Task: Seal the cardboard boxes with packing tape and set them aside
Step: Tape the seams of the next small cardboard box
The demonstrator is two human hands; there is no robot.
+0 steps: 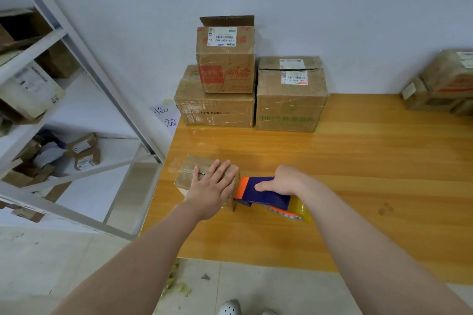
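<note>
Right now the left hand [212, 186] is pressing flat on top of the box [189, 174], fingers straight and spread, pinning it to the table [358, 161] close to the left edge. Just to its right, the right hand [284, 181] is gripping the dispenser [263, 194], fingers curled over its purple body, with the tape roll [302, 211] sitting at the end nearer the person. The dispenser's orange nose is meeting the box at its right end, touching or very nearly so; the left hand is hiding the exact contact.

So the box is lying directly left of the right hand. The dispenser's long axis is pointing leftward and slightly away, roughly in line with the box's longer side. Judging from that, the step in hand is laying a strip across the top, and the coming pull is likely running along that line, from the right end toward the table's left edge. The left hand is sitting across that path, so it is probably going to need to shift as the nose travels.

Clear tape is glinting on the box's far-left part, though I cannot tell how much of the seam is covered. At the far edge a stack [215, 107] of 3 boxes is waiting against the wall, 1 of them with a flap open. Another pile [445, 82] is sitting at the far right corner.
</note>
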